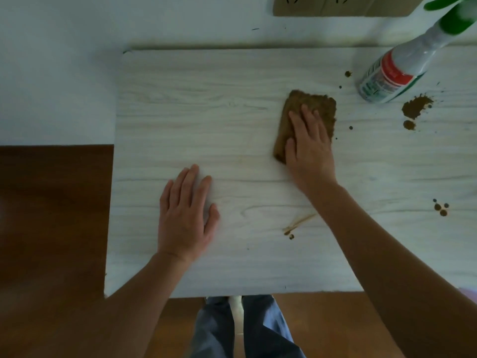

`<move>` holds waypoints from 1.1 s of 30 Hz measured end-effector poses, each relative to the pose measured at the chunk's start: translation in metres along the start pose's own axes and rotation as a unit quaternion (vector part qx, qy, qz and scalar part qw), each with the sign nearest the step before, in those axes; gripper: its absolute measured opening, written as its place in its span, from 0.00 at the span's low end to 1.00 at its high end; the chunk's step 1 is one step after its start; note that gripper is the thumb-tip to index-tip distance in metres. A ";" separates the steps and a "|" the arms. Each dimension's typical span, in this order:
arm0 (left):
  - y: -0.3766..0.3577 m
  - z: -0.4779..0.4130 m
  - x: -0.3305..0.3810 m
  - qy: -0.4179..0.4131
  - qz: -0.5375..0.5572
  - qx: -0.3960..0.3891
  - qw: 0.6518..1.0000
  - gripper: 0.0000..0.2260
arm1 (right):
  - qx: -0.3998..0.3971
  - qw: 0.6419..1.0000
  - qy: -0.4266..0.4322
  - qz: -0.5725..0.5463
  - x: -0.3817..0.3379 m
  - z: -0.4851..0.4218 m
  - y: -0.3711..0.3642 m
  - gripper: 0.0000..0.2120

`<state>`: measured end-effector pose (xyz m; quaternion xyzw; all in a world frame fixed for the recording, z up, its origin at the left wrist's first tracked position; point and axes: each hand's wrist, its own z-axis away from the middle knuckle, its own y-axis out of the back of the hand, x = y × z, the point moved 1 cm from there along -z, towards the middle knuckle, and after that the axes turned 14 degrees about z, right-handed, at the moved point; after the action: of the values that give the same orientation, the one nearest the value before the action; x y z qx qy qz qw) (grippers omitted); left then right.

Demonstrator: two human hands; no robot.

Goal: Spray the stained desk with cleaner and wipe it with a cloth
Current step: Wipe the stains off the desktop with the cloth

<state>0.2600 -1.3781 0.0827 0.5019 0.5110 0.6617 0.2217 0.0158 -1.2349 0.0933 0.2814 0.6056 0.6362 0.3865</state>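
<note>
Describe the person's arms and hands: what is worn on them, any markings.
Both forearms are bare; no sleeve covers them. The left hand and right hand wear no gloves, and no ring, watch or bracelet shows. A pale lilac sliver beside the right upper arm may be a sleeve edge.

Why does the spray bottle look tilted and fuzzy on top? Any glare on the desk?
In the head view the wide-angle lens leans the spray bottle toward the corner, its green trigger is blurred, and the light is dim and even, with no glare on the desk.
</note>
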 end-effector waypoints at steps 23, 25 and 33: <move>-0.001 0.001 -0.001 0.004 -0.001 -0.007 1.000 0.26 | 0.009 0.996 0.084 -0.002 -0.038 -0.032 0.007 0.26; -0.001 0.001 -0.001 0.006 -0.003 -0.010 1.000 0.26 | 0.013 0.991 0.133 -0.013 -0.069 -0.028 0.002 0.27; -0.001 0.001 0.000 0.008 -0.004 -0.017 1.000 0.26 | -0.001 0.952 0.307 0.011 -0.071 -0.006 -0.008 0.28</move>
<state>0.2606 -1.3773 0.0813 0.4907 0.5033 0.6737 0.2283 0.0502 -1.2978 0.0925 0.0786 0.6912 0.6967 0.1751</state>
